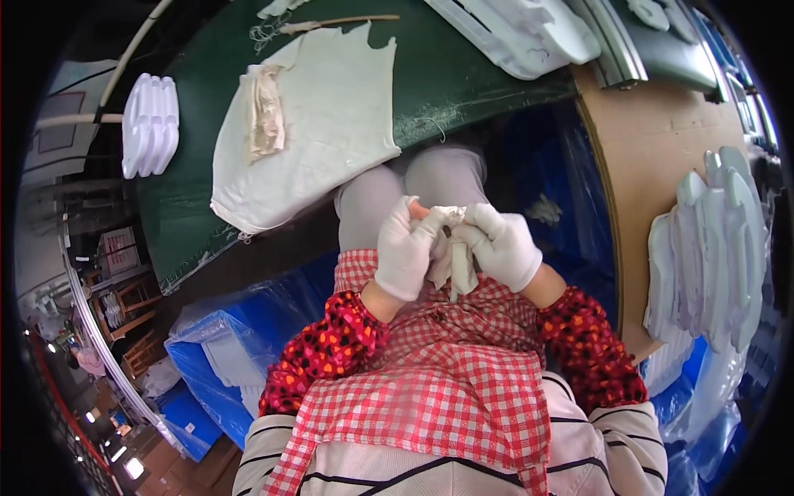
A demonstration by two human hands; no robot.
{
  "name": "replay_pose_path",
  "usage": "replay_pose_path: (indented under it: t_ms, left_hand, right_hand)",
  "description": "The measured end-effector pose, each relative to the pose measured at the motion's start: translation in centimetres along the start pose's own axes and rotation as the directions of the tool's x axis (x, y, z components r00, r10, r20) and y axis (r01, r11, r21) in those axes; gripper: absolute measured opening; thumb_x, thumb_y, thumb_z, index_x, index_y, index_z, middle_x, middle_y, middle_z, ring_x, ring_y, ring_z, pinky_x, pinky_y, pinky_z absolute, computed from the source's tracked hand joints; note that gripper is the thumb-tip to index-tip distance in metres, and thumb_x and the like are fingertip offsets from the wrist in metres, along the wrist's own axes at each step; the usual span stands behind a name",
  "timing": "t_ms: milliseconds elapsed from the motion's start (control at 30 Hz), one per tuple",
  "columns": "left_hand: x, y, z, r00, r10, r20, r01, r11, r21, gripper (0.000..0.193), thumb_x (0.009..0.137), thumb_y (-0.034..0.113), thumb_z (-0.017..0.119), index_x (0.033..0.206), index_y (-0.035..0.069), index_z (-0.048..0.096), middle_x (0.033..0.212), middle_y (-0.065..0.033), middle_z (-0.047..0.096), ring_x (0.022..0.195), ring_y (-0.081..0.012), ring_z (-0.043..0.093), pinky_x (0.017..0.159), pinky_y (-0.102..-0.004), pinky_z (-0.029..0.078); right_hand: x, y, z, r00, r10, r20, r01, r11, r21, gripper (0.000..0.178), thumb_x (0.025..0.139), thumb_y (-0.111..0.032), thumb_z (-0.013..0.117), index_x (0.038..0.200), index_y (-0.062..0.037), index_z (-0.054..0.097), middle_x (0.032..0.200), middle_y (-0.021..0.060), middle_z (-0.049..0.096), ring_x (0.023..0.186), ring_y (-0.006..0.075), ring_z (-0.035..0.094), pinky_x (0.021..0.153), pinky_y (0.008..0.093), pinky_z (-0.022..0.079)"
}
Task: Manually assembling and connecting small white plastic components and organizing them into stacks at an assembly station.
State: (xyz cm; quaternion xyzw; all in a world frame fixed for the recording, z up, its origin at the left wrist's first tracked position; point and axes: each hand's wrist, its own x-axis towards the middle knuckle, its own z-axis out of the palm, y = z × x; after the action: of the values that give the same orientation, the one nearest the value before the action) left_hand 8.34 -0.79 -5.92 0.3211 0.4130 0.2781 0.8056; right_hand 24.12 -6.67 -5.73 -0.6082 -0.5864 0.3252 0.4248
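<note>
Above my lap, both hands wear white gloves and come close together. A crumpled strip of white cloth is pinched between them, and its lower end hangs down over my apron. My left hand grips the cloth from the left, with a bare fingertip showing past the glove. On the other side, my right hand is closed on the cloth with bent fingers. A small dark spot shows between the hands; whether it is a gap or an object I cannot make out.
Ahead stands a green table with a white cloth sheet, on which lies a folded beige cloth. White plastic parts sit at its left. More white parts are stacked on cardboard at right. Blue plastic-lined bins flank me.
</note>
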Motion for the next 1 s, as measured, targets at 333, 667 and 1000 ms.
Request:
replay_pose_path:
  t_ms: [333, 667, 1000]
  left_hand:
    - [-2.0, -0.6, 2.5, 0.934, 0.356, 0.017, -0.355, 0.926, 0.128, 0.011, 0.092, 0.004, 0.056, 0.097, 0.001, 0.048, 0.083, -0.0076, 0.064, 0.075, -0.0093, 0.060, 0.070, -0.0217, 0.050]
    - [-3.0, -0.5, 1.6, 0.965, 0.221, 0.141, -0.260, 0.866, 0.426, 0.023, 0.087, 0.001, 0.056, 0.110, 0.000, 0.054, 0.102, -0.0081, 0.064, 0.093, -0.0108, 0.058, 0.082, -0.0237, 0.046]
    - [-1.4, -0.7, 1.5, 0.979, 0.179, 0.092, -0.201, 0.845, 0.495, 0.018, 0.084, 0.013, 0.067, 0.097, 0.002, 0.061, 0.081, -0.0032, 0.067, 0.076, -0.0071, 0.061, 0.069, -0.0224, 0.049]
  right_hand:
    - [-3.1, -1.6, 2.3, 0.978, 0.113, -0.173, -0.099, 0.991, 0.091, 0.022, 0.084, -0.004, 0.063, 0.106, -0.0022, 0.061, 0.069, 0.0078, 0.062, 0.063, 0.0143, 0.063, 0.057, 0.0267, 0.049]
    - [-3.0, -1.7, 1.2, 0.887, 0.461, -0.011, -0.331, 0.653, 0.681, 0.006, 0.090, -0.008, 0.060, 0.089, -0.0017, 0.061, 0.065, -0.0052, 0.055, 0.054, 0.0010, 0.046, 0.049, 0.0159, 0.035]
    - [-1.4, -1.8, -1.2, 0.875, 0.483, -0.031, -0.210, 0.436, 0.875, 0.014, 0.098, -0.015, 0.047, 0.092, -0.0050, 0.054, 0.055, -0.0041, 0.036, 0.047, 0.0089, 0.033, 0.057, 0.0277, 0.040]
